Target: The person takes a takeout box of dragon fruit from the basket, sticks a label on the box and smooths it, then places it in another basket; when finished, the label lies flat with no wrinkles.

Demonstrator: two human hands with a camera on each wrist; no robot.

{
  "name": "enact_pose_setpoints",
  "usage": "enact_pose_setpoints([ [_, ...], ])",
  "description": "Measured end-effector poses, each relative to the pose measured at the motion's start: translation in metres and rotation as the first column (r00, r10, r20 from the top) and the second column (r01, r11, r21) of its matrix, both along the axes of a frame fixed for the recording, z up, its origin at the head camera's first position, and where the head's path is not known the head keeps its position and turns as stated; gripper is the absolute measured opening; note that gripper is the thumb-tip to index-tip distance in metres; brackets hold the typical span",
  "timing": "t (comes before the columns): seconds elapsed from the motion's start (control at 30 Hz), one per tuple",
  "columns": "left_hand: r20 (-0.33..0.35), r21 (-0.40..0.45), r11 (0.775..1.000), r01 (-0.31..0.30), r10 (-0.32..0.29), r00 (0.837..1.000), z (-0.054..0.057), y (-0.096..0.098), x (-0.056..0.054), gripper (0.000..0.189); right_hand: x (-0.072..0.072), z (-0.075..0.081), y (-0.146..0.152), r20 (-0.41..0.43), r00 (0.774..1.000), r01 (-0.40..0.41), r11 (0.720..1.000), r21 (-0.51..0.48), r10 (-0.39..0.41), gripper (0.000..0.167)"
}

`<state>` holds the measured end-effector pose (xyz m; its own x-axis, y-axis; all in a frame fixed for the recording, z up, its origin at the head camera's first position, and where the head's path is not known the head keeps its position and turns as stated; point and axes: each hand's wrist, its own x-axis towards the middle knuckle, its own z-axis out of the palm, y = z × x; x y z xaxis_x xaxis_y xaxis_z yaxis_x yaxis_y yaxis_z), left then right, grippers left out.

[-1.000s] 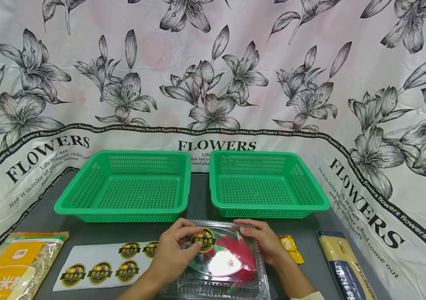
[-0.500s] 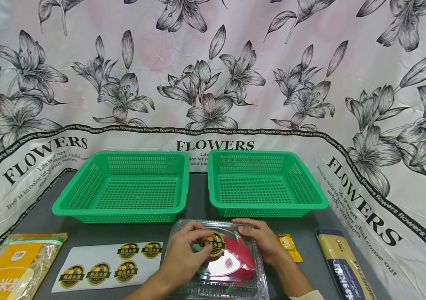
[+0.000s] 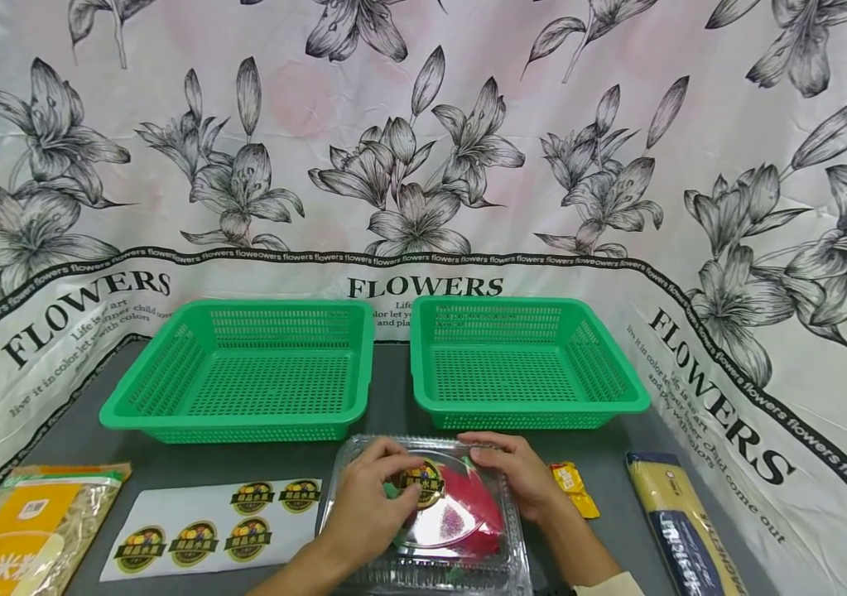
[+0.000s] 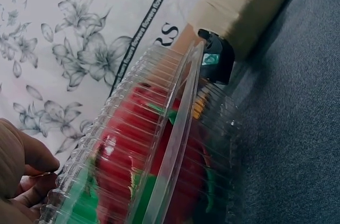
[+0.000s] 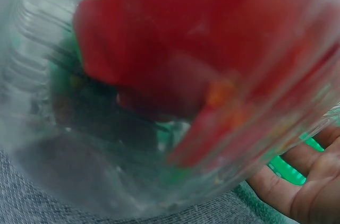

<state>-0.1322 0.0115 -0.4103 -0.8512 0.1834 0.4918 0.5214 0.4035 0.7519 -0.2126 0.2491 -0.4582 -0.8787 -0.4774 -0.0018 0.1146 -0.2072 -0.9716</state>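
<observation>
A clear plastic clamshell box (image 3: pixel 371 571) lies at the front middle of the table in the head view. Through its lid shows a red dragon fruit (image 3: pixel 468 513) with green tips, large in the left wrist view as well. Over the lid my left hand (image 3: pixel 371 505) pinches a round black-and-gold sticker (image 3: pixel 426 482) between thumb and index finger. Whether the sticker is stuck down cannot be told. My right hand (image 3: pixel 523 476) grips the box at its far right corner, fingers over the rim. A white sticker sheet (image 3: pixel 185 507) with several like stickers lies left of the box.
Two green plastic baskets (image 3: pixel 237 420) (image 3: pixel 531 407) stand side by side behind the box. A bag of rice noodles (image 3: pixel 36 530) lies far left. To the right are a small yellow packet (image 3: pixel 574 490) and a spaghetti pack (image 3: pixel 680 521). A floral curtain (image 3: pixel 423 149) hangs behind.
My left hand has shifted right over the lid with the sticker, from the lid's left side toward its middle. In the last half second it stays nearly still; my right hand keeps its grip.
</observation>
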Motion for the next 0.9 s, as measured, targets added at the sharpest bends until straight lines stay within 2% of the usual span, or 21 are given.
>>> enact_pose_setpoints([
  [0.3, 0.035, -0.049, 0.999, 0.009, -0.007, 0.999, 0.0007, 0.002, -0.0004, 0.025, -0.0017, -0.001, 0.001, -0.009, 1.0, 0.015, 1.0, 0.018, -0.015, 0.028],
  [0.57, -0.036, -0.077, 0.997, 0.01, -0.013, 0.999, 0.0003, 0.0052, -0.0002, 0.023, -0.0021, -0.0019, 0.0005, -0.003, 1.0, 0.008, 1.0, 0.02, -0.008, 0.028],
  [0.67, -0.055, -0.09, 0.996, -0.017, 0.012, 0.998, -0.0004, 0.0064, 0.0, 0.022, -0.0021, -0.0015, 0.0, -0.001, 1.0, 0.009, 1.0, 0.022, -0.009, 0.029],
  [0.9, -0.046, -0.101, 0.994, -0.049, 0.045, 0.998, 0.0002, 0.0076, 0.0006, 0.021, -0.0011, -0.0005, -0.0003, -0.008, 1.0, 0.008, 1.0, 0.024, -0.008, 0.03],
])
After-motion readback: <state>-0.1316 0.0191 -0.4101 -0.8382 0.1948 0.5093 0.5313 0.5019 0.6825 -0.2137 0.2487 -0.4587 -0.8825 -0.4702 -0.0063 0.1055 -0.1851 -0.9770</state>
